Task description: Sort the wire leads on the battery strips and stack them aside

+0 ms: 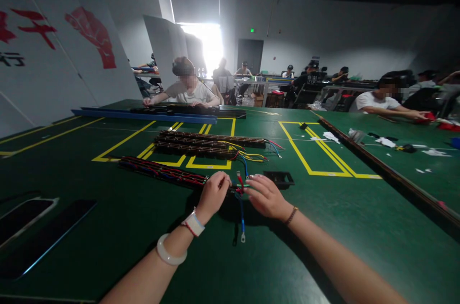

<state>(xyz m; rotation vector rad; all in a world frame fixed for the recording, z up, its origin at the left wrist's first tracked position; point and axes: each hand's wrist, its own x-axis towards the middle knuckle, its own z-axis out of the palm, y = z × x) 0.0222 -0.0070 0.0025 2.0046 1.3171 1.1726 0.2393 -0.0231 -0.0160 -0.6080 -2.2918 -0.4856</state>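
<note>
Left hand (213, 195): fingertips pinched on the wire leads (239, 178) at the right end of a wired black strip (161, 172), mid-worktop (323, 242). Right hand (269, 197): fingers half curled at the same leads; whether they grip cannot be told. Recommended: steady the leads with the left hand, separate them by colour, and keep the blue lead (242, 218), pointing toward the near edge, clear. Black frame (279, 180), just beyond the right hand: possible snag. Stacked wired strips (201, 143) lie toward the far edge; two phones (50, 239), near left corner.
</note>
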